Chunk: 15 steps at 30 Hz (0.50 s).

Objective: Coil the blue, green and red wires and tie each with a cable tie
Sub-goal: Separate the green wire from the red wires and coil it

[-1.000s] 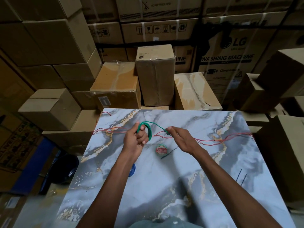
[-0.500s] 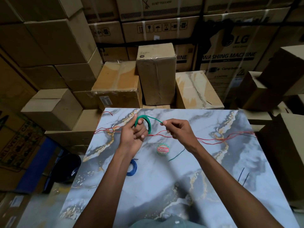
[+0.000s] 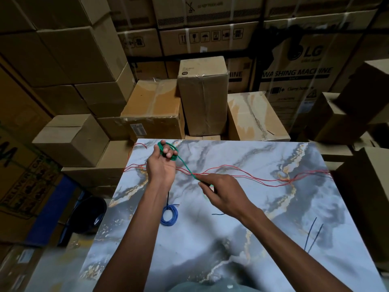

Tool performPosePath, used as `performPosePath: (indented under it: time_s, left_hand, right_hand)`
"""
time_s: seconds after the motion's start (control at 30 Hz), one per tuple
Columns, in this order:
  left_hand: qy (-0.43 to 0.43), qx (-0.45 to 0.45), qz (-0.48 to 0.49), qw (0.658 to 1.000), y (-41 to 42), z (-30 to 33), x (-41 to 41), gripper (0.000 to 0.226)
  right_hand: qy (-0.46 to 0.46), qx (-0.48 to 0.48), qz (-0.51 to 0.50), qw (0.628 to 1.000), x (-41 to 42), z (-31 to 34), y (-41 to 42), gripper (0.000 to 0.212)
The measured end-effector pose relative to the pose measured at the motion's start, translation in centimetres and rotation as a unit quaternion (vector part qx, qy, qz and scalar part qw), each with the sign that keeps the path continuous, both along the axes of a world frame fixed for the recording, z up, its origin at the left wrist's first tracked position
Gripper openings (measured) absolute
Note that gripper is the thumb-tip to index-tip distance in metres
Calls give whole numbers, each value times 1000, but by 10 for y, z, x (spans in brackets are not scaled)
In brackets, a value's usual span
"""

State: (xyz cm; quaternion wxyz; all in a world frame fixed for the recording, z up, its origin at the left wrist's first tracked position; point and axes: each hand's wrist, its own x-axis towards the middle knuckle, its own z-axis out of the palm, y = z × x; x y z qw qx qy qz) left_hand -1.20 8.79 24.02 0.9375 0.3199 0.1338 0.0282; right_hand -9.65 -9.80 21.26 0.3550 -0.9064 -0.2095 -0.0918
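Note:
My left hand point(image 3: 161, 165) holds a green wire coil point(image 3: 171, 149) wound round its fingers, near the far edge of the marble table point(image 3: 242, 239). A straight length of the green wire runs from the coil down to my right hand point(image 3: 221, 192), which pinches it between thumb and fingertips. Across the table behind both hands, the loose red wire point(image 3: 263, 175) lies stretched in long strands. A coiled blue wire point(image 3: 169, 214) with a black tie on it lies on the table below my left forearm.
Two black cable ties point(image 3: 313, 234) lie at the table's right side, and a short dark piece point(image 3: 217, 214) lies under my right wrist. Stacked cardboard boxes point(image 3: 202, 95) surround the table on the far, left and right sides. A dark bin point(image 3: 88, 213) stands left of the table.
My left hand moved farther away with the green coil. My right hand slid nearer and to the right along the green wire, covering the round red-and-green object on the table.

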Motion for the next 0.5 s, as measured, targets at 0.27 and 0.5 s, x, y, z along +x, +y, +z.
performPosePath:
  time_s: [0.27, 0.5]
  left_hand:
    - [-25, 244, 32, 969, -16, -15, -10, 29]
    - [-122, 447, -81, 883, -34, -23, -35, 36]
  right_hand:
    - [-37, -47, 23, 998, 0, 31, 9, 27]
    - [-69, -42, 12, 997, 12, 67, 4, 18]
